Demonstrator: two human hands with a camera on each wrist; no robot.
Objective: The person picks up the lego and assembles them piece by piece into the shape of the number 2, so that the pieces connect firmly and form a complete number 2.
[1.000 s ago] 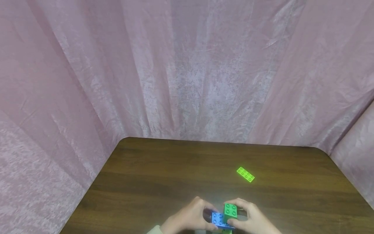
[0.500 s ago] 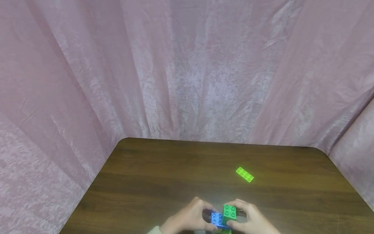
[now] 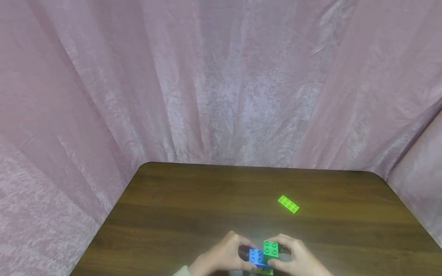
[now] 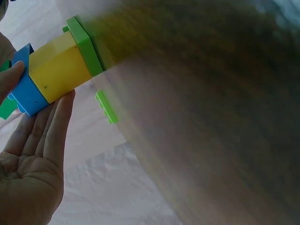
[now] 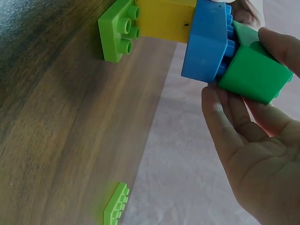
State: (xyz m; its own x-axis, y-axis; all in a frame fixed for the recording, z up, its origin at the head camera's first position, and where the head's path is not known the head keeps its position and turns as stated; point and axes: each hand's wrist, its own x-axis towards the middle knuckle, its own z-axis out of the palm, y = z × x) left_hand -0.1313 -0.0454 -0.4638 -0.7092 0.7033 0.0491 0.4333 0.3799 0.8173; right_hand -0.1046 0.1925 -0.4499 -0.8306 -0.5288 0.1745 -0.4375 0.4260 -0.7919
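Pinching blue block [image 5: 204, 44] with your left hand [image 3: 226, 253], green block [image 5: 255, 68] with your right hand [image 3: 296, 256]; green looks tilted on blue's studs [image 5: 229, 48], above yellow block [image 4: 61, 65] and lime base [image 4: 87, 47]. Probably light, stiff, slightly slick plastic, not fragile; best gripped by flat sides. Farther off, lime plate [image 3: 288, 204] lies on table [image 3: 190, 207].

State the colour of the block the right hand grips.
That block is green; clearest in the right wrist view.

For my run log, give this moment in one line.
left hand: holds blue brick; right hand: holds green brick, tilted above blue; lime plate: on table
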